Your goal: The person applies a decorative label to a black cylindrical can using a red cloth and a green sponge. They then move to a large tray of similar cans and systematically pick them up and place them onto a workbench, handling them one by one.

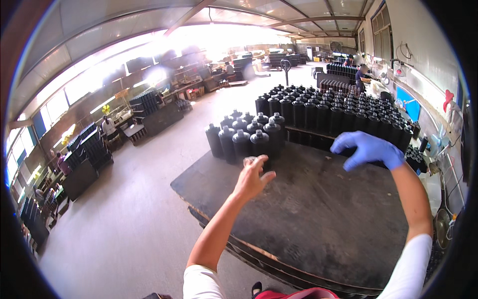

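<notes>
My bare left hand (250,178) is just in front of a small cluster of black bottles (241,143) with narrow necks. Its thumb and fingers are apart and nothing shows in them; whether a fingertip touches the nearest bottle I cannot tell. My right hand (371,149), in a blue glove, hangs over the right part of the dark board (318,214). Its fingers are spread and curved, with nothing between them. The bottles stand upright in rows at the board's far left corner.
Beyond the board, many more black bottles (318,112) stand packed on a lower stack. A pallet-jack handle (286,70) rises behind them. Along the right wall, a person (362,79) stands at work. Benches, racks and seated people line the left side beyond the pale floor (119,209).
</notes>
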Available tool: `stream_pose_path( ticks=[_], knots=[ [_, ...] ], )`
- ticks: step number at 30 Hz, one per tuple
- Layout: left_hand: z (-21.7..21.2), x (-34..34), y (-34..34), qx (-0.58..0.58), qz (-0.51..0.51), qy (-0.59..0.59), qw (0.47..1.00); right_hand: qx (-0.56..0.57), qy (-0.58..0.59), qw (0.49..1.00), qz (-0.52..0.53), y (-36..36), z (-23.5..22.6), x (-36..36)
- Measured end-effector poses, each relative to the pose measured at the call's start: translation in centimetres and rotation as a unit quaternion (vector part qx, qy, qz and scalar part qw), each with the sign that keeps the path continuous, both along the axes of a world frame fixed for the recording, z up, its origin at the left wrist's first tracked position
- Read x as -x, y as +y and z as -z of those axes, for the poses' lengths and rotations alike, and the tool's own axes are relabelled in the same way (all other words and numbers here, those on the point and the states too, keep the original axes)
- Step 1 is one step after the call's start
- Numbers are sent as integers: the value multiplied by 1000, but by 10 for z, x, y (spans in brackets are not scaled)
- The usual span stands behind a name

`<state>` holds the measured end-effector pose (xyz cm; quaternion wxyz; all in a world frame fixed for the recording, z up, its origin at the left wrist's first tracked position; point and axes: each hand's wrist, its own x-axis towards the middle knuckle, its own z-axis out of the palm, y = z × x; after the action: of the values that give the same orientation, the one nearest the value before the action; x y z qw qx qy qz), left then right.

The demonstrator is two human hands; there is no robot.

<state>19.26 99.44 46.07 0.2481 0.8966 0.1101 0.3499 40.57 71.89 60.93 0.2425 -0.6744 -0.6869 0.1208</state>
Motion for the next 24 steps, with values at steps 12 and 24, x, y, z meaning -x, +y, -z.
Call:
stream_pose_path(
  ticks=[12, 24],
  knots=[
    [-12, -145, 202, -133, -113, 26, 984, 49, -10, 997, 65, 394, 61, -160],
    [-33, -151, 225, -133, -87, 231, 960, 268, -46, 957, 97, 469, 80, -168]
  ],
)
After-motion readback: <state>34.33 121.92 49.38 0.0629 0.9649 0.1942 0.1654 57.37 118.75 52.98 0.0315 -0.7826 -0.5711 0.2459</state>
